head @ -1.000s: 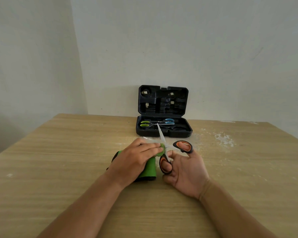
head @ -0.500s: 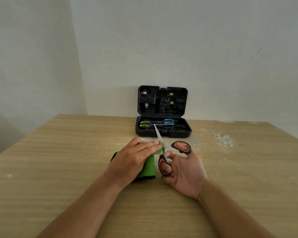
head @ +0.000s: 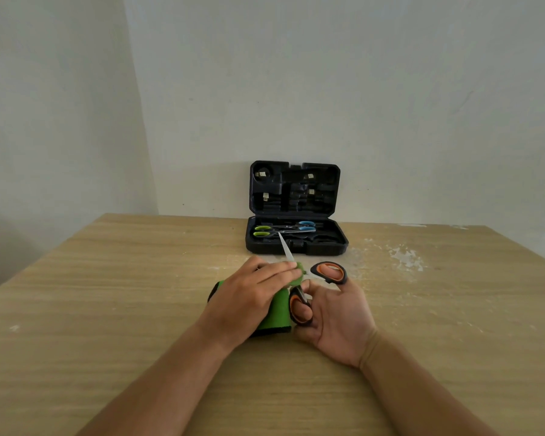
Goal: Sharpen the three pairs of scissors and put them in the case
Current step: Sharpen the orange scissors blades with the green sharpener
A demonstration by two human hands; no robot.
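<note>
Soft, even, dim daylight, faint shadows under the forearms on the worktop, no glare, slightly soft focus, wide-angle bowing along the wall corner

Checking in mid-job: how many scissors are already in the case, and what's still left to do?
Two pairs look done: the green-handled scissors and blue-handled scissors lie in the open case. In hand: the right hand holds the orange-handled scissors, blade in the green sharpener, which the left hand presses down. Left: finish sharpening this pair and put it in the case.
</note>
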